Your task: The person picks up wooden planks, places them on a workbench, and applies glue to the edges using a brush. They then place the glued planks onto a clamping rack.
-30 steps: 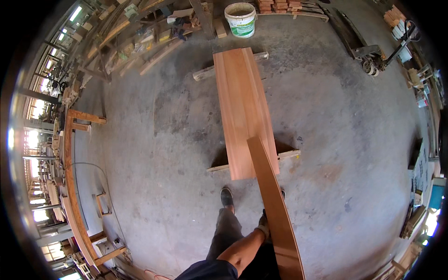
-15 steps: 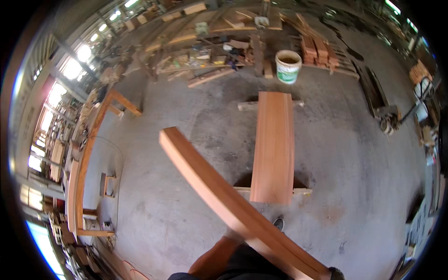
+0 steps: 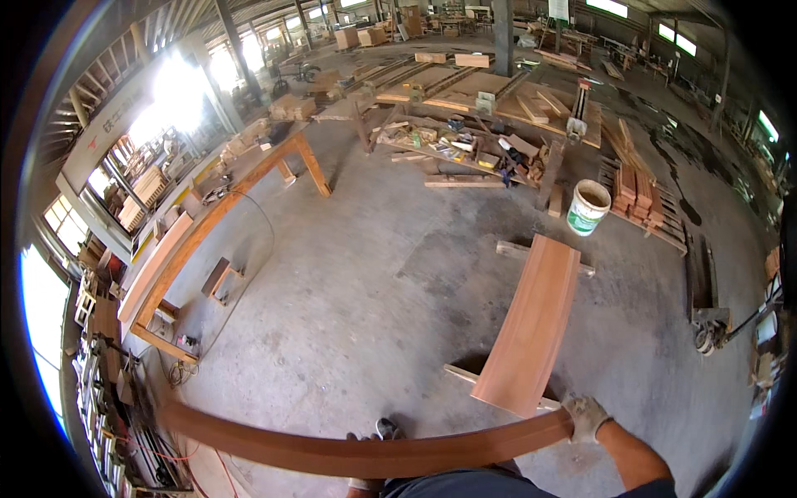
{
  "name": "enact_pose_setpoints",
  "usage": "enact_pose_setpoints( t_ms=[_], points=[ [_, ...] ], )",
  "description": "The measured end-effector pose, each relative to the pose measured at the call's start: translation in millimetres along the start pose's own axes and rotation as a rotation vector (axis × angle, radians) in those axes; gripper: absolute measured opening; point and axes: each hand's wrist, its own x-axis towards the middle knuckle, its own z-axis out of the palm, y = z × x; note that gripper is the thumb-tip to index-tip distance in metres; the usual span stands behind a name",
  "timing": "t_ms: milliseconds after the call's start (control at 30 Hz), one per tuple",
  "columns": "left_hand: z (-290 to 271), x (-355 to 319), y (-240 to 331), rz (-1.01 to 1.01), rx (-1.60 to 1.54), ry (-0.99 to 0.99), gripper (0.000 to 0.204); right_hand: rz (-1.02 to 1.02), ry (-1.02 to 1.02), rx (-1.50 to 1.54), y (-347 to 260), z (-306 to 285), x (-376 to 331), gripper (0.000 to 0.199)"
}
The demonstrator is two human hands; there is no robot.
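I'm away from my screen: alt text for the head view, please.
Left hand and gloved right hand hold a long brown board crosswise. Beyond, right of centre, a wooden panel rests on supports, near a white bucket.

Brd (image 3: 398, 456) in front, panel (image 3: 531, 324) on 2 battens (image 3: 512, 248) behind, bucket (image 3: 589, 212) beyond, bench (image 3: 234, 202) to L.

Floor (image 3: 357, 307): I stand on grey concrete, darkly stained | Wall (image 3: 81, 162): pale, to my left | Opening (image 3: 176, 93): wide, strong daylight | Window (image 3: 66, 222): gridded, brightly lit | Furniture: wooden-framed bench (image 3: 264, 164), left of me | Column (image 3: 503, 37): grey, far side | Light: bright strips (image 3: 608, 7), high at far right
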Motion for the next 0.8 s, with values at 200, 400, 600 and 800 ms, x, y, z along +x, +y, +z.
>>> enact_pose_setpoints(
  t_ms=[200,400,600,800],
  points=[
    [72,-41,5,-0.325,-1.448,-0.048,0.060,-0.238,-0.064,-0.212,-105,-164,134,0.085],
    [168,-38,58,-0.207,-0.550,-0.215,0.051,-0.254,-0.137,-0.268,-186,-216,210,0.081],
    [245,-12,34,0.581,1.107,-0.220,0.036,-0.380,-0.072,-0.226,-246,-275,310,0.075],
    [291,38,101,0.835,1.147,-0.209,0.044,-0.477,-0.120,-0.275,-290,-341,438,0.085]
  ],
)
